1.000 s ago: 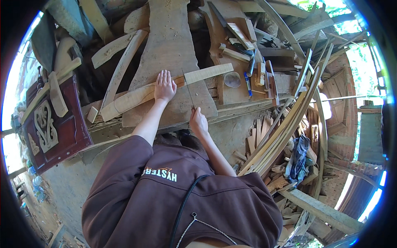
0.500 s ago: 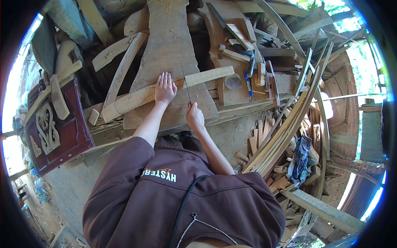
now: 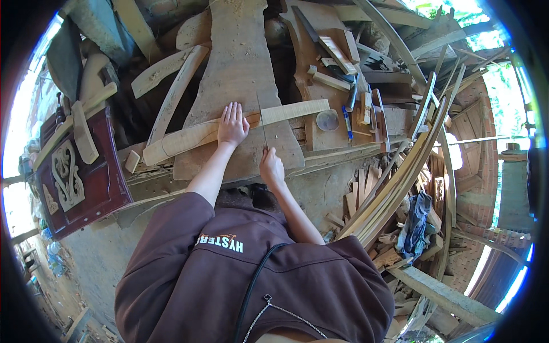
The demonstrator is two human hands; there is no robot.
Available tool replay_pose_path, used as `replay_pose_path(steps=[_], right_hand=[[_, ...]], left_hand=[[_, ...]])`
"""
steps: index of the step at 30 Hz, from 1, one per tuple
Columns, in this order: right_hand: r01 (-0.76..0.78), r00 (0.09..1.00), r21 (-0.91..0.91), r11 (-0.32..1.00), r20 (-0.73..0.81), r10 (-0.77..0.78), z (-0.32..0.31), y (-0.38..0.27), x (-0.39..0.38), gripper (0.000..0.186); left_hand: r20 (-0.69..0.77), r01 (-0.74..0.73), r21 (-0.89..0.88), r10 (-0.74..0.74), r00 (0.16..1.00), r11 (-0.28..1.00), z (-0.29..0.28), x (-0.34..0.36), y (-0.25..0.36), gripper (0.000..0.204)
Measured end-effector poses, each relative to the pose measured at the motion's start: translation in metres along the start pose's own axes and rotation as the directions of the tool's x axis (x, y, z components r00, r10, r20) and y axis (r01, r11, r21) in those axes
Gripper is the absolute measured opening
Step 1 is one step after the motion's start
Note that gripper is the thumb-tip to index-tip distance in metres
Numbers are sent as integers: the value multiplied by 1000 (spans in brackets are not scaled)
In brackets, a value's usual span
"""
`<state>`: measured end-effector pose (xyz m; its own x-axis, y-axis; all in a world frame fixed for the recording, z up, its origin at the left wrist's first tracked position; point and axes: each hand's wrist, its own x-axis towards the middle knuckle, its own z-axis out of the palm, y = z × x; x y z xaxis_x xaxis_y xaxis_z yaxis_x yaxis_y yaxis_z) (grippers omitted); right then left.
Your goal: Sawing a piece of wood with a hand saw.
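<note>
My left hand lies flat with fingers stretched out on a long pale piece of wood, pressing it against a broad plank. To its right, my right hand is closed round the near end of a thin saw, seen almost edge-on. The blade stands across the wood, just right of my left hand, and runs away from me. The wood extends past the blade to the right, and a darker curved marking shows near the cut. My fingers hide the saw's handle.
Right of the plank lie a round clear lid-like disc, a blue pen, another hand saw and several wooden tools. A dark red carved panel leans at the left. Long bent strips and scrap wood crowd the right side.
My right hand and the saw have shifted slightly toward me along the cut. My left hand stays flat on the wood. The whole view has shifted a little.
</note>
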<state>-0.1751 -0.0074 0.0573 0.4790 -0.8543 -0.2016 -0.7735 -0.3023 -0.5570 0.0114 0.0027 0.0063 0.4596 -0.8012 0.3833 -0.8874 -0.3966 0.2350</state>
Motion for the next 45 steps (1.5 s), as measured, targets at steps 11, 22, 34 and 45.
replay_pose_path(steps=[11, 22, 34, 45], right_hand=[[-73, 996, -12, 997, 43, 74, -3, 7, -14, 31], [68, 998, -11, 998, 14, -68, -15, -4, 46, 32], [6, 999, -38, 999, 47, -4, -15, 18, -23, 28], [53, 998, -14, 999, 38, -52, -13, 16, 6, 26]], left_hand=[[-2, 68, 39, -68, 998, 997, 1, 8, 3, 53], [-38, 54, 68, -52, 998, 996, 5, 15, 1, 48], [-3, 32, 33, -32, 999, 999, 4, 9, -3, 52], [86, 285, 4, -284, 955, 959, -19, -34, 9, 53]])
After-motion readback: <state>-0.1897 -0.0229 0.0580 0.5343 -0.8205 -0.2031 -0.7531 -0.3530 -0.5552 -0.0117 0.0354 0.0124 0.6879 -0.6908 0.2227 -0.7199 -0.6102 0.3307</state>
